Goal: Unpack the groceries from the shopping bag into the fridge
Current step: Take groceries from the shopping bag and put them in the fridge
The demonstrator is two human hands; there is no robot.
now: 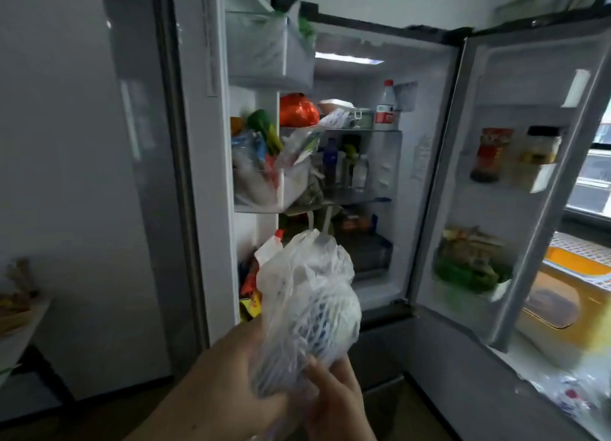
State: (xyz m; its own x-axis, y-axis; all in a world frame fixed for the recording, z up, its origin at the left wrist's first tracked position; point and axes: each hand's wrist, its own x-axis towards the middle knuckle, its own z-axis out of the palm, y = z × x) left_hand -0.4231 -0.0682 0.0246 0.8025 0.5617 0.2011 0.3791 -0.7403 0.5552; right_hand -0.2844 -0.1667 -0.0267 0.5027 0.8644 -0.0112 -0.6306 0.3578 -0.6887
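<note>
You are carrying a bag (307,311) toward the fridge (363,162), left hand (231,377) and right hand (334,397) both gripping it; next, find a free shelf.

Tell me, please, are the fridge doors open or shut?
Open: both fridge doors are swung wide, showing the lit shelves and door bins.
</note>
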